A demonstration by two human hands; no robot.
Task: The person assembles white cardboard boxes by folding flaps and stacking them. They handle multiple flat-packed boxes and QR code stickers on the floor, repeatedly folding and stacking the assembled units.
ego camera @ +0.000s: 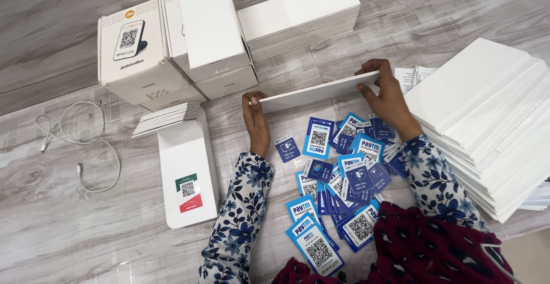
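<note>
Both hands, left and right, pinch a white board edge-on, its face hidden; blue cards lie scattered below, white boxes behind.

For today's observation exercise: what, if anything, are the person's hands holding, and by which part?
Both hands hold one flat white board by its two short ends: the left hand grips the left end, the right hand the right end, above the scattered blue cards.
</note>
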